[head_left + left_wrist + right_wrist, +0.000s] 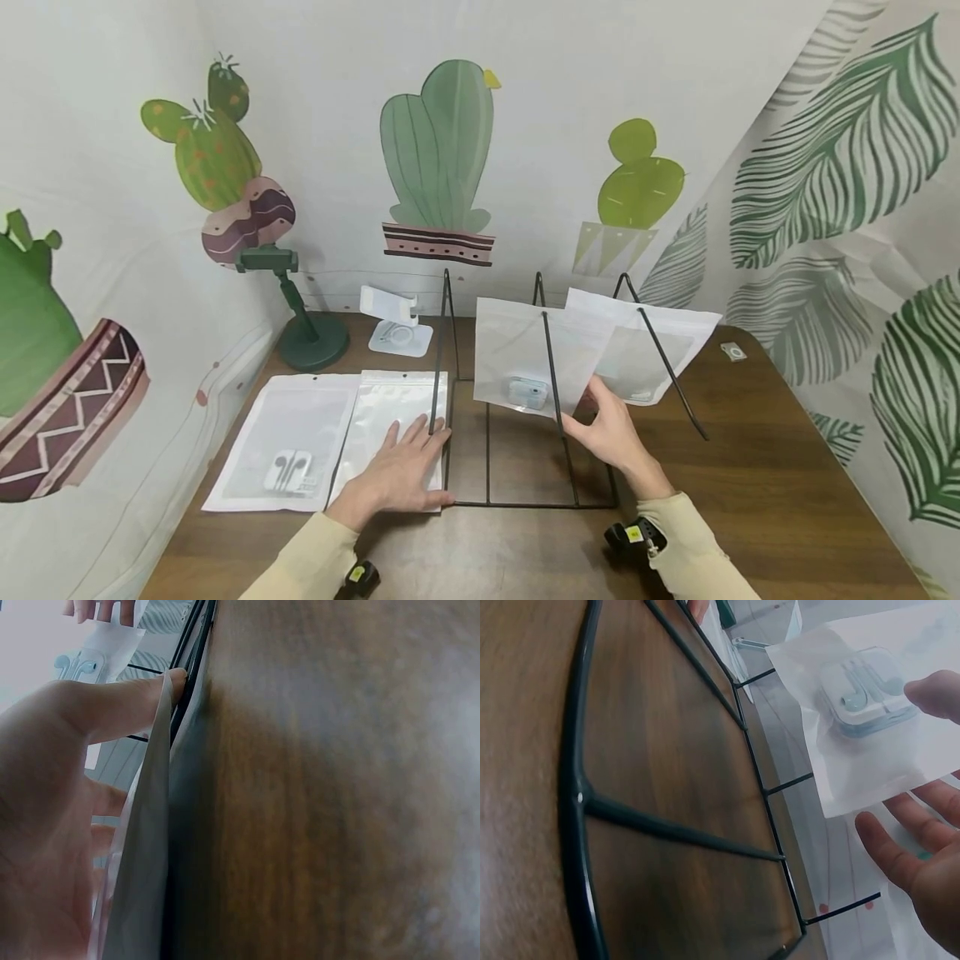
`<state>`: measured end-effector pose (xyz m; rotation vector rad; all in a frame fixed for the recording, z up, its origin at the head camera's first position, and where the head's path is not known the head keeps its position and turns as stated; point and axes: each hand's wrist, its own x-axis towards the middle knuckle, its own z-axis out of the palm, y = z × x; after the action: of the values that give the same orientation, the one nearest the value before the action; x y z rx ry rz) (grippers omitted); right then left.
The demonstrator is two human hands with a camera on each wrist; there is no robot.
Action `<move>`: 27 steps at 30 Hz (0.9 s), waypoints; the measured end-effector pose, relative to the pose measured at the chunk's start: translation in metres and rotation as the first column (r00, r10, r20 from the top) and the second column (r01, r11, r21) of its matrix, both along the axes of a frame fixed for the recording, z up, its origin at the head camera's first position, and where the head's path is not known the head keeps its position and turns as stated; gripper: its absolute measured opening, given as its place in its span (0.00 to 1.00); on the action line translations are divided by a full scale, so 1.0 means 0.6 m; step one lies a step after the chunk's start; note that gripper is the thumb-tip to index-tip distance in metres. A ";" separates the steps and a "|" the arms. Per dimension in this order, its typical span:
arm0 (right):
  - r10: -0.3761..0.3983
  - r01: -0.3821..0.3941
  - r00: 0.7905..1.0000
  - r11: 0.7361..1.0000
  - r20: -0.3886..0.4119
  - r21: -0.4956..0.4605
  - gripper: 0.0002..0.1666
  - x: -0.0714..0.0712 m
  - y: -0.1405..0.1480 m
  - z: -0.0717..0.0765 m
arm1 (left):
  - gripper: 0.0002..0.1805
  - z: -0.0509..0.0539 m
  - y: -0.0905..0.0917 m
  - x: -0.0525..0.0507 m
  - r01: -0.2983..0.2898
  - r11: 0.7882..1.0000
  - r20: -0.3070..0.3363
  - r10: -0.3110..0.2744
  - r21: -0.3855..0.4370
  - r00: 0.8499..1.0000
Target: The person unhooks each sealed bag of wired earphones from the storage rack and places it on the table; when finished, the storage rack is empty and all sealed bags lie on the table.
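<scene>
My left hand (408, 467) rests spread on a flat white zip pouch (397, 396) beside the wire rack. In the left wrist view its thumb (124, 705) lies at the pouch's edge, next to the black wires. My right hand (611, 425) is at the lower right of a white pouch (517, 333) hanging on the rack. A clear case of earphones (866, 690) shows inside that pouch. In the right wrist view, the thumb (934, 694) is in front of the pouch and the spread fingers are below and behind its lower edge.
A black wire rack (487, 454) stands mid-table, with a second hanging pouch (690, 325) at right. Another pouch with earphones (281, 417) lies at far left. Behind are a green phone stand (311, 337), a white stand (401, 337) and a small white item (733, 352).
</scene>
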<state>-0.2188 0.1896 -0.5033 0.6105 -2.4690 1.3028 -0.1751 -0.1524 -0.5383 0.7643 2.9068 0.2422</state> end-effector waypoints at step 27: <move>0.051 0.001 0.975 0.973 0.217 -0.231 0.25 0.013 -0.042 0.039 | 0.55 -0.001 -0.001 -0.002 0.004 1.000 0.010 -0.004 0.006 1.000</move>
<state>-0.2111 0.1644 -0.4798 0.4621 -2.4330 1.7208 -0.1765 -0.1533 -0.5391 0.7680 2.8965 0.2538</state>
